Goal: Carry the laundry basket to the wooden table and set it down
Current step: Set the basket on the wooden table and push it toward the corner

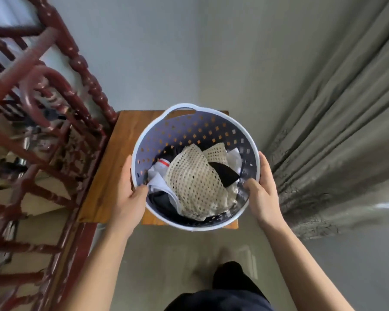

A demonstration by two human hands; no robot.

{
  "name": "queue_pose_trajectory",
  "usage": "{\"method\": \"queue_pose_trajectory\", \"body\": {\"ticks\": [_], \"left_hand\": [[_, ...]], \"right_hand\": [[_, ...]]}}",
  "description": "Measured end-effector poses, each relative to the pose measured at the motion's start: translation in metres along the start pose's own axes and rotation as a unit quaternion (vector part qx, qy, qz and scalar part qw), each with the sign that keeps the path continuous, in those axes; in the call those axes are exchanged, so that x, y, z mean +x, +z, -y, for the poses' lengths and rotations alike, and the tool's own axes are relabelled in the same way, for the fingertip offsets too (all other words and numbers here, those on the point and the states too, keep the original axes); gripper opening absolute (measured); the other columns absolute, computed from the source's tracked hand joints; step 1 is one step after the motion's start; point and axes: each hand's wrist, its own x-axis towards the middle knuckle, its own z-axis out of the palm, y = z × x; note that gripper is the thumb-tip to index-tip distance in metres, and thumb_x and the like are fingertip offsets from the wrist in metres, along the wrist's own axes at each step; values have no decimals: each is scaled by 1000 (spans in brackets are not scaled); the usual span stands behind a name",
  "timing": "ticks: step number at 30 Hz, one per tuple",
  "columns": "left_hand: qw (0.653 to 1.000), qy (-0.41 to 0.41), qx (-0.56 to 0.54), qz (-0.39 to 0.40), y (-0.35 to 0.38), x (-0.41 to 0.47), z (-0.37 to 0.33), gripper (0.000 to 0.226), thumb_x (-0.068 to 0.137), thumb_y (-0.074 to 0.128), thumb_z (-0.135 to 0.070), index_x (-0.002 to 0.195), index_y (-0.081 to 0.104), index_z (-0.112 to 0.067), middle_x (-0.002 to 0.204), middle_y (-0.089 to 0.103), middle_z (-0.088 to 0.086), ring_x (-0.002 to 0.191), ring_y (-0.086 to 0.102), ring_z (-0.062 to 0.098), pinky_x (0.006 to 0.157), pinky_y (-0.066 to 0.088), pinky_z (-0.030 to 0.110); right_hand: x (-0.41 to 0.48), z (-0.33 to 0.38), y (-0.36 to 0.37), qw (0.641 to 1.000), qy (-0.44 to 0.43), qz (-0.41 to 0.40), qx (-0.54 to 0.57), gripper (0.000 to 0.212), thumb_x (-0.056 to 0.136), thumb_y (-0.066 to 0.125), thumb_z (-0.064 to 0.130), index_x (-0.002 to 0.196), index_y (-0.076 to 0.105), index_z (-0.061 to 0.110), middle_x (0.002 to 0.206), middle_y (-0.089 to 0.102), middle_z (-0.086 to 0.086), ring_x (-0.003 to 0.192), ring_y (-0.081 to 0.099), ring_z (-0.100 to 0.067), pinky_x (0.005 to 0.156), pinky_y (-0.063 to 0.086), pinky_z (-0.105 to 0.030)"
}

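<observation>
Both hands' grip on basket [254,151] rim

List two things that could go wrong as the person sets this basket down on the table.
1. The laundry basket covers most of the small wooden table; its near rim seems to overhang the front edge, so it might tip.
2. The left hand and right hand have thumbs hooked inside the rim, which could snag the crochet cloth.
</observation>
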Motion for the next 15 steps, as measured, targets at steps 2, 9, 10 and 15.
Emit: {"method": "queue_pose_trajectory", "body": {"ticks": [2, 9, 10, 15], "left_hand": [[1000, -15, -5, 8, 8, 16, -7, 77, 101, 46, 8, 168, 31, -26, 169, 45, -5, 156, 43, 15, 129, 35, 48], [997, -57, 48, 25, 45, 107, -6, 78, 99, 46, 9, 167, 32, -26, 169, 45, 0, 156, 44, 19, 127, 36, 52], [996, -68, 54, 21, 48, 118, -8, 77, 100, 46, 9, 168, 31, -25, 169, 45, 0, 155, 44, 20, 128, 36, 51], [993, -110, 52, -2, 52, 163, -4, 72, 103, 43, 9, 167, 29, -20, 163, 48, 0, 153, 44, 21, 122, 35, 35]], "right_hand": [[17, -1, 0, 1000, 4, -3, 2, 74, 77, 47, -5, 146, 60, 18, 124, 74, -8, 111, 66, -13, 109, 54, -55], [109, -23, 12, 998, 48, -27, -8, 77, 79, 48, -1, 152, 57, 23, 140, 72, -5, 131, 68, -18, 121, 50, -62], [121, -25, 17, 998, 53, -24, -18, 78, 80, 47, -2, 152, 56, 24, 141, 72, -3, 134, 68, -19, 121, 50, -62], [176, -49, 49, 995, 68, 10, -73, 76, 88, 52, 9, 160, 49, 30, 150, 70, -3, 142, 66, -28, 118, 51, -65]]}}
